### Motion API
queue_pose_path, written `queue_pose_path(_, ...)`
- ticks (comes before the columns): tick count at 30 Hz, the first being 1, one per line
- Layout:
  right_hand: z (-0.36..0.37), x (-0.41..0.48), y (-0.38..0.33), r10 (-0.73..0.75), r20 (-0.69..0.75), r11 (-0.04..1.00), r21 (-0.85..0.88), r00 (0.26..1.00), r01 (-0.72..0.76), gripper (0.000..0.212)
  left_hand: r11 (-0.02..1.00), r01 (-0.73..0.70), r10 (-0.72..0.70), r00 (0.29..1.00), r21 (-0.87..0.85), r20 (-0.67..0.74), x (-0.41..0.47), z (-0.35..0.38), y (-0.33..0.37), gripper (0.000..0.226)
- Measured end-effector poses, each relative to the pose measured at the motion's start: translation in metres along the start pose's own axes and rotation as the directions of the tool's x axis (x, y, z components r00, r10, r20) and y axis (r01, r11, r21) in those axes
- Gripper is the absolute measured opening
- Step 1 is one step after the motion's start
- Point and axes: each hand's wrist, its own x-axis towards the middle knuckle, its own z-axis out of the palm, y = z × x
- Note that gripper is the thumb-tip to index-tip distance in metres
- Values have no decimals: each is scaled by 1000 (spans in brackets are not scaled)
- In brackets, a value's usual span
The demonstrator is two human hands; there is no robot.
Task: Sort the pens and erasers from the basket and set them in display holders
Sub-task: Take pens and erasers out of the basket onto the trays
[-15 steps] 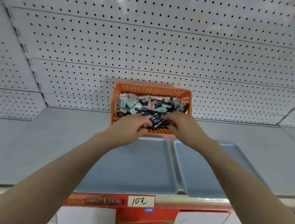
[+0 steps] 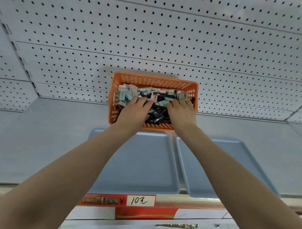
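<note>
Head view: fingers (image 2: 140,101) of the left hand (image 2: 134,113) and the right hand (image 2: 181,115) dig into the pile, tips hidden, so I can't call a grip. Best play: one kind per hand, black pens (image 2: 157,113) apart from boxed erasers (image 2: 127,93). One orange basket (image 2: 154,79). Just in front sit the left tray (image 2: 142,166) and the right tray (image 2: 225,167), two in all. Pens and erasers are too jumbled to count.

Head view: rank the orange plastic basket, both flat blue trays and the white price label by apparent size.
1. Left flat blue tray and right flat blue tray, alike, both partly covered: tied.
2. Orange plastic basket, farther back.
3. White price label.
</note>
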Motion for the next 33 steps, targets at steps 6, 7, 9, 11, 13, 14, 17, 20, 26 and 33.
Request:
queue_pose_path(6, 5, 5, 6, -60, -123, 998, 22, 991, 63, 25, 995, 38, -35, 999, 94, -35, 14, -1, -3, 49)
queue_pose_path(7, 4, 5, 7, -64, -154, 997, 39, 986, 71, 28, 995, 36, -33, 999, 95, -33, 14, -2, -5, 42)
queue_pose_path(9, 3, 6, 11, -52, -238, 995, 72, 970, 71, 32, 998, 22, -21, 1000, 64, -16, 13, -6, -9, 32)
queue_pose_path(11, 0, 3, 16, -45, -348, 989, 117, 937, 91, 35, 997, 53, -55, 998, -49, -42, 9, -11, -15, 32)
queue_pose_path(13, -5, -3, 20, -17, -400, 979, 180, 917, 96, 37, 970, 137, -158, 983, -200, -93, 1, -22, -19, 31)
queue_pose_path(14, -8, -8, 21, 12, -403, 973, 215, 915, 82, 32, 945, 176, -214, 970, -276, -117, -6, -29, -19, 30)
queue_pose_path(17, -22, -33, 11, 182, -243, 848, 529, 953, -27, 10, 871, 214, -308, 939, -441, -153, -35, -47, -17, 26)
queue_pose_path(20, -29, -65, -5, 169, 60, 574, 806, 984, -148, 11, 824, 246, -313, 948, -510, -49, -71, -45, -9, 16)
queue_pose_path(26, -14, -105, -17, -37, 474, 619, 702, 880, -352, 16, 953, -20, -9, 995, -302, -95, -130, -9, -3, 23)
queue_pose_path(33, 2, -106, -32, 52, 460, 758, 560, 886, -335, 24, 973, -136, 152, 985, -186, 77, -119, 17, 23, 12)
